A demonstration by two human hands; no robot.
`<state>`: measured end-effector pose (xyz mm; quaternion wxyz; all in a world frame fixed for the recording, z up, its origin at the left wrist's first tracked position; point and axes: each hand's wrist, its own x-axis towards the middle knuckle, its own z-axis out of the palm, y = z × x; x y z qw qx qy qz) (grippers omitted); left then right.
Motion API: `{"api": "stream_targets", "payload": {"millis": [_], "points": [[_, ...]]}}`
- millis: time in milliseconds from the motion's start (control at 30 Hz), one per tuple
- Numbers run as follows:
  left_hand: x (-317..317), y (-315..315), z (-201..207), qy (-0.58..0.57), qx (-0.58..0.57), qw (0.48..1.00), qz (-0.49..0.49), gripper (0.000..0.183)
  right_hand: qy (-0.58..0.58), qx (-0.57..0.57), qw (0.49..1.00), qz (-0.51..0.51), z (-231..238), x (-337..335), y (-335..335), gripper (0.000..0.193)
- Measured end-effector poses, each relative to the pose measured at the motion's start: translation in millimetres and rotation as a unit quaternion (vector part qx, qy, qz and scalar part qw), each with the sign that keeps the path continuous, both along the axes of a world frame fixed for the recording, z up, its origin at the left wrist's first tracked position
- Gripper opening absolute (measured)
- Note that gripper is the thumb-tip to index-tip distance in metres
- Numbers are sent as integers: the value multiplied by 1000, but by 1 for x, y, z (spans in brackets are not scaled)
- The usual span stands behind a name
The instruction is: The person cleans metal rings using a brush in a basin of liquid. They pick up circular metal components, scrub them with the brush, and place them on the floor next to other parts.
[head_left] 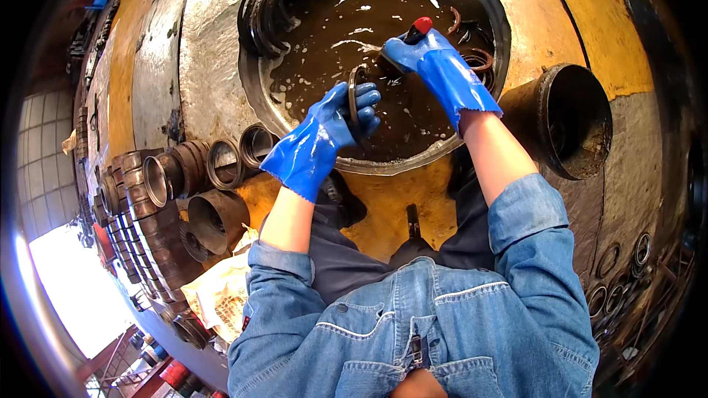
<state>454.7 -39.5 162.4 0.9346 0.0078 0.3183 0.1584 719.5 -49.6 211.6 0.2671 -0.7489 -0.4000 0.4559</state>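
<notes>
My left hand (338,116), in a wet blue rubber glove, is closed around a dark metal ring (355,107) seen nearly edge-on above a round basin (254,96) of murky brown liquid (324,37). In the same kind of glove, my right hand (422,51) grips a black tool with a red end (422,25) over the liquid, right of and beyond the left hand. The tool's working end is mostly hidden, so its kind is unclear. Several dark rings (254,18) lean against the basin's far left wall. A brownish ring (479,60) lies by its right wall.
A large open metal cylinder (575,121) lies right of the basin. To the left stand several short metal sleeves (225,164) and stacked rings (136,228). A paper sack (220,291) is near my left elbow. More rings (608,291) lie on the floor at right.
</notes>
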Motion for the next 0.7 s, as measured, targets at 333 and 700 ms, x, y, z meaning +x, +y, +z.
{"api": "stream_targets", "payload": {"millis": [333, 700], "points": [[21, -16, 14, 72, 149, 985, 41, 42, -80, -70, 994, 35, 10, 11, -7, 48], [46, -22, 44, 146, 363, 911, 131, 24, -100, 19, 994, -34, -9, 27, -7, 43]]}}
